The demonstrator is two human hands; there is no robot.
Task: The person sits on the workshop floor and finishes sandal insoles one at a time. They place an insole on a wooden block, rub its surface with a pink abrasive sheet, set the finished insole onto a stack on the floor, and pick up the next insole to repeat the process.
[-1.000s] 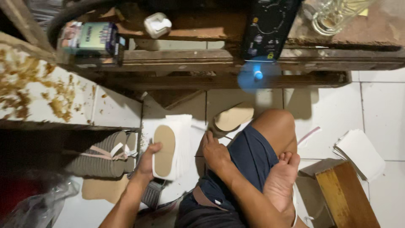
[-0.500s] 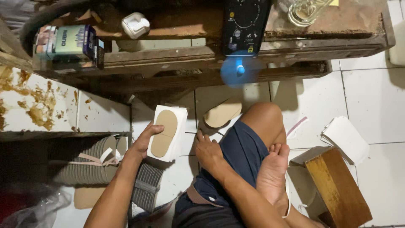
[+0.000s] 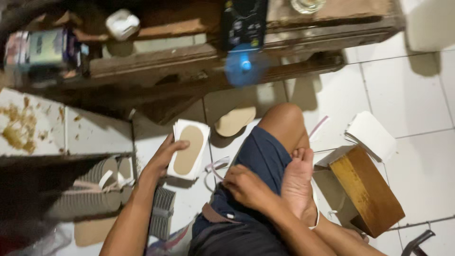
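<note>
Left hand (image 3: pixel 163 159) now lifts the white stack with the tan insole (image 3: pixel 189 149) toward frame centre; right hand (image 3: pixel 244 185) rests loosely curled, empty, on the thigh.

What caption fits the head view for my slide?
Seated person's left hand holds a white stack topped by a tan insole; right hand rests on the thigh.

The stack of cards (image 3: pixel 189 150) was white, its top card bearing a tan insole-shaped patch. The loose insole (image 3: pixel 235 121) on the floor was pale tan. The shorts (image 3: pixel 258 161) were dark navy, with a brown waistband. The fan (image 3: pixel 244 66) showed bright blue against a black casing. The wooden block (image 3: pixel 367 189) was golden brown with a darker side. The floor tiles (image 3: pixel 417 95) were white with grey grout. The bundled soles (image 3: pixel 90 194) were grey, tied with white bands. The worktop (image 3: pixel 52 128) was white, spattered yellowish brown.
</note>
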